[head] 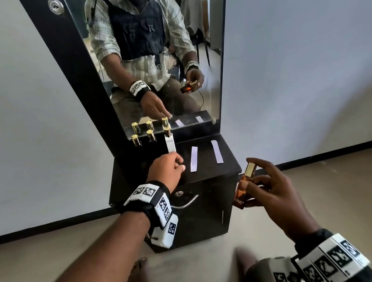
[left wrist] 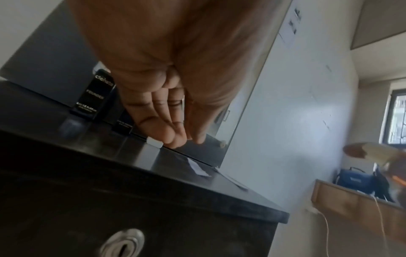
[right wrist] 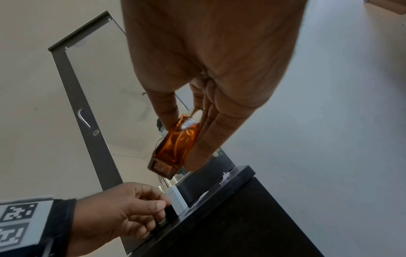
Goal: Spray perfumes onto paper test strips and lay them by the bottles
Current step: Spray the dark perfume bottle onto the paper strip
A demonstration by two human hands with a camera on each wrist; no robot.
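Head looks down; wrists look up past cabinet [head: 205,172]

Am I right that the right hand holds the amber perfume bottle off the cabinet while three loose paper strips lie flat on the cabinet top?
Not quite: the right hand does hold the amber perfume bottle off the cabinet, but the head view shows two loose paper strips lying flat there, not three.

Left hand [head: 168,167] covers the near end of the white bottle [head: 170,144]; whether its fingertips [left wrist: 175,139] pinch anything cannot be told. Amber bottle [head: 243,188]: label too blurred to read, far side hidden behind right hand [head: 271,187]. Two black bottles [left wrist: 95,97] partly behind the left palm. Bench [left wrist: 153,182] edge smeared by blur
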